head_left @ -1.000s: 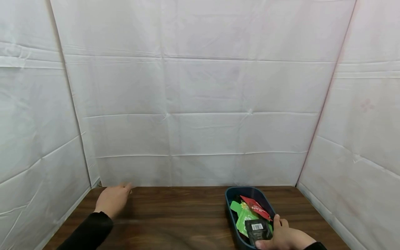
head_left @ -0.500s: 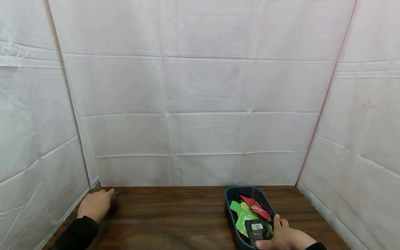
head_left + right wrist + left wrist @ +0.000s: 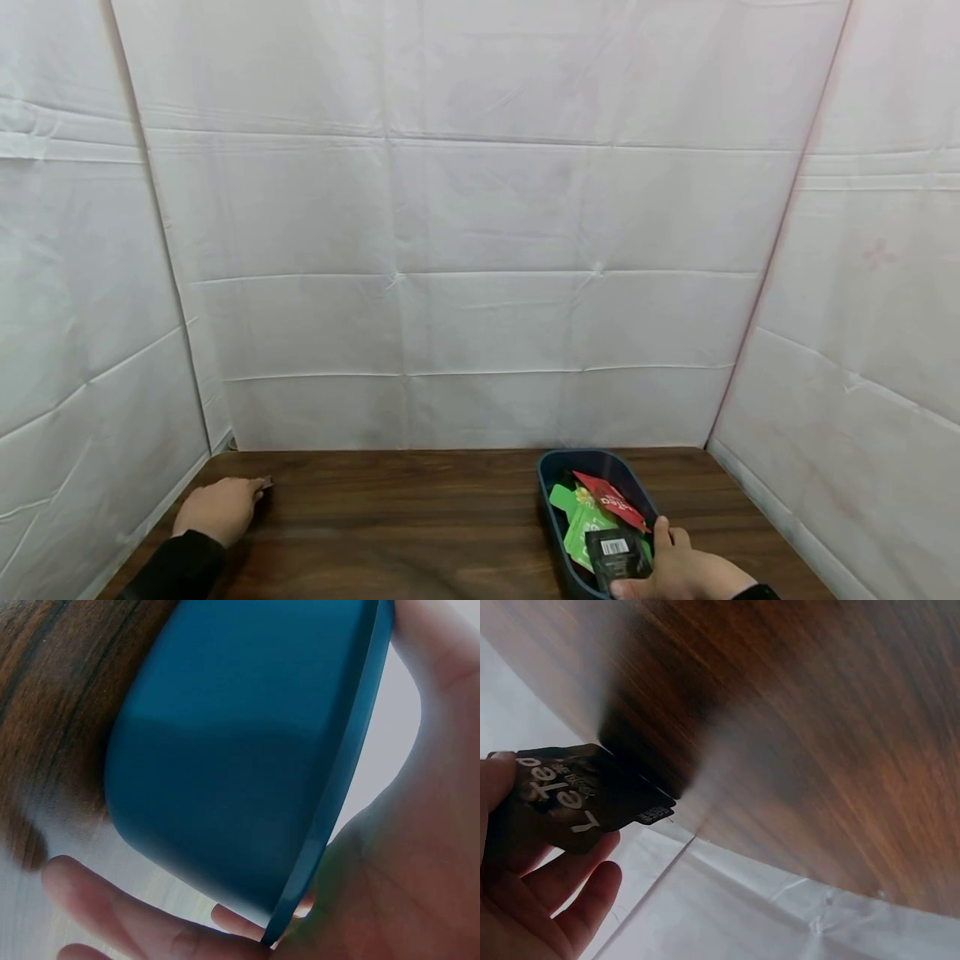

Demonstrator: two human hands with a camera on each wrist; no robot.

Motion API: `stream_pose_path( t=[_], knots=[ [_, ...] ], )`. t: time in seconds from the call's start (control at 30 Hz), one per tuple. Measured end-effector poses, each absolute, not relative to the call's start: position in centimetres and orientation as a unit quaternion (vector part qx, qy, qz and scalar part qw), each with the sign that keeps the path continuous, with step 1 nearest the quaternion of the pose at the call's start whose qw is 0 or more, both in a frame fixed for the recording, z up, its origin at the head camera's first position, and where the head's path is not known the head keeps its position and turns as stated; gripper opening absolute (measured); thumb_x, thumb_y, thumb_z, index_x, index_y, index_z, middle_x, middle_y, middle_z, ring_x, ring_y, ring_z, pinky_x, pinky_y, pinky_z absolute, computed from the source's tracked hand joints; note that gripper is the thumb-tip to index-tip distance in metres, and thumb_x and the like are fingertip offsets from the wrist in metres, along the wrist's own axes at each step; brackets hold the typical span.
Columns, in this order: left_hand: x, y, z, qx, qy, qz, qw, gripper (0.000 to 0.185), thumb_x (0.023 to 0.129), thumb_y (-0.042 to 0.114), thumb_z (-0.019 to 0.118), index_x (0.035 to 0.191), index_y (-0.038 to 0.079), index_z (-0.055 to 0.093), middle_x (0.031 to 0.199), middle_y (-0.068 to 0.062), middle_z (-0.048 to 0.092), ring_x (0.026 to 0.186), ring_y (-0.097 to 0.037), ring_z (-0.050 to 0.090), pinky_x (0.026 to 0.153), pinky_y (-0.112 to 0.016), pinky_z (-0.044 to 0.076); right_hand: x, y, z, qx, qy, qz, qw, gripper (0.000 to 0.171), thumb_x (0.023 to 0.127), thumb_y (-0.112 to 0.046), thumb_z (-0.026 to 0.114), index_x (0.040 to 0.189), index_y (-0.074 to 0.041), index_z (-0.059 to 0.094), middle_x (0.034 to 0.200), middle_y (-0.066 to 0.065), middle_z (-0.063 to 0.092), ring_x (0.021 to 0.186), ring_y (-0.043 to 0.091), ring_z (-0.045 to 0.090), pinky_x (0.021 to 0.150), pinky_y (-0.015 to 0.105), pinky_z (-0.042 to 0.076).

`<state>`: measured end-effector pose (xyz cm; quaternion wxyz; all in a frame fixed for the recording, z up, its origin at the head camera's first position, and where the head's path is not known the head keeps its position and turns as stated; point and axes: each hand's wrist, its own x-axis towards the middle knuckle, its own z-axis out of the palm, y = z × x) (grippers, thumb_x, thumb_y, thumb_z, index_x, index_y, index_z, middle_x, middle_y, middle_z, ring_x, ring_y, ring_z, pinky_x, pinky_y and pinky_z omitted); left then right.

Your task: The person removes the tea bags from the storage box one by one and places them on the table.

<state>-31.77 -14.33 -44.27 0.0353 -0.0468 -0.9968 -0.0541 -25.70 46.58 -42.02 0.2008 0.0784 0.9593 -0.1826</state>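
Observation:
My left hand (image 3: 222,507) rests low over the wooden table (image 3: 420,525) near its far left corner. It pinches a dark brown packet (image 3: 581,791) with pale lettering, thumb on top and fingers under it. Only a corner of that packet (image 3: 266,482) shows in the head view. My right hand (image 3: 678,571) grips the near right rim of a blue tray (image 3: 553,473), with the thumb over the edge. In the right wrist view the tray's outer wall (image 3: 240,750) fills the frame, with fingers (image 3: 135,915) curled under it. The tray holds a red packet (image 3: 611,502), green packets (image 3: 581,523) and a black barcoded packet (image 3: 618,560).
White sheeted walls (image 3: 480,250) close in the table at the back and on both sides. The left hand is close to the left wall (image 3: 90,400). Bare wood lies between the two hands.
My left hand slid left and towards me along the table's back edge, ending by the left wall. The right hand and the tray stayed where they were.

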Motion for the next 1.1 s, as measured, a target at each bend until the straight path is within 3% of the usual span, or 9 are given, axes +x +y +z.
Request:
stream_pose_path(
  t=[0.13, 0.27, 0.43, 0.87, 1.1],
  knots=[
    [-31.5, -14.6, -44.4, -0.040, -0.996, -0.083, 0.012, 0.022, 0.099, 0.004, 0.054, 0.112, -0.001, 0.070, 0.087, -0.013, 0.067, 0.069, -0.024, 0.063, 0.061, -0.043, 0.051, -25.7, 46.6, -41.9, 0.082, 0.958, -0.185, 0.204, 0.137, 0.067, -0.078, 0.073, 0.143, 0.021, 0.017, 0.127, 0.044, 0.032, 0.105, 0.059, 0.048, 0.089, 0.073, 0.038],
    [-31.5, -15.0, -44.5, -0.051, -0.995, -0.089, -0.004, 0.030, 0.103, 0.015, 0.054, 0.121, -0.005, 0.066, 0.107, -0.025, 0.066, 0.091, -0.040, 0.066, 0.076, -0.053, 0.052, -25.7, 46.5, -41.9, 0.085, 0.957, -0.183, 0.207, 0.138, 0.066, -0.078, 0.073, 0.144, 0.021, 0.016, 0.128, 0.044, 0.031, 0.104, 0.058, 0.049, 0.088, 0.073, 0.039],
    [-31.6, -15.9, -45.0, -0.071, -0.994, -0.084, -0.012, 0.037, 0.104, 0.020, 0.052, 0.121, -0.010, 0.064, 0.119, -0.033, 0.060, 0.113, -0.051, 0.055, 0.094, -0.059, 0.043, -25.7, 46.5, -41.8, 0.087, 0.955, -0.191, 0.210, 0.138, 0.066, -0.078, 0.073, 0.144, 0.021, 0.016, 0.129, 0.044, 0.030, 0.104, 0.058, 0.048, 0.088, 0.074, 0.039],
    [-32.1, -17.0, -46.1, -0.043, -0.996, -0.079, -0.013, 0.027, 0.098, 0.015, 0.058, 0.112, -0.005, 0.068, 0.114, -0.031, 0.063, 0.105, -0.049, 0.060, 0.084, -0.061, 0.048, -25.7, 46.6, -41.4, 0.078, 0.953, -0.203, 0.212, 0.137, 0.069, -0.075, 0.074, 0.143, 0.022, 0.014, 0.130, 0.047, 0.029, 0.107, 0.059, 0.046, 0.087, 0.073, 0.039],
    [-32.2, -17.2, -46.3, -0.041, -0.996, -0.080, -0.019, 0.020, 0.098, 0.013, 0.057, 0.106, -0.001, 0.069, 0.112, -0.030, 0.063, 0.105, -0.049, 0.060, 0.085, -0.059, 0.049, -25.6, 46.6, -41.6, 0.079, 0.952, -0.204, 0.213, 0.137, 0.068, -0.076, 0.074, 0.143, 0.022, 0.015, 0.131, 0.046, 0.029, 0.107, 0.059, 0.046, 0.087, 0.073, 0.039]
  ],
)
